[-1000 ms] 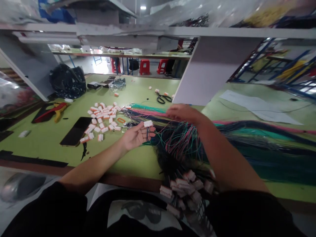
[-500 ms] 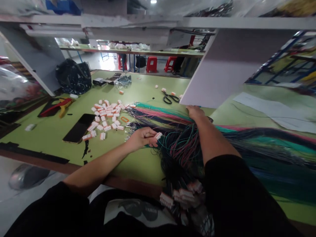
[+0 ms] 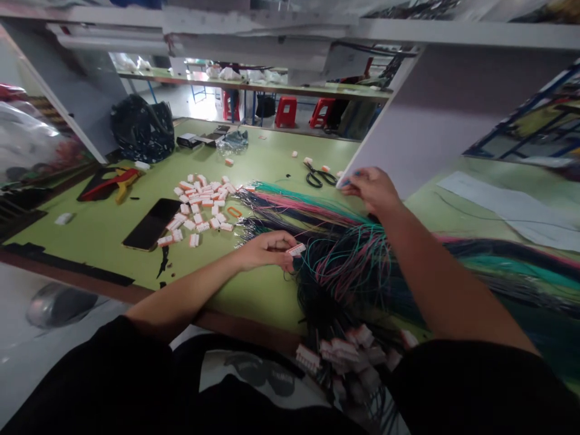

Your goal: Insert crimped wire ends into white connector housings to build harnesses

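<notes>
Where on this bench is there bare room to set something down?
Bare green tabletop lies between the phone and the small white piece, and on the near side of the left hand, beside the black wires. Crowded: the connector pile, and rightward across the coloured wires.

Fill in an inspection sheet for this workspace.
Surface: green table, black strip along its front edge at left.
Job's things: pile of connectors, white and orange, beside the wire tips; a held connector.
Clutter: phone, scissors, red-and-yellow tool, dark bag.
Hands: left hand closed on the held connector; right hand by the divider, grip unclear.
Cables: green, pink and dark wires across the table, tangled mid-length; wired connectors bunched at the front edge.
Surroundings: shelf overhead, red stools beyond the table.
</notes>
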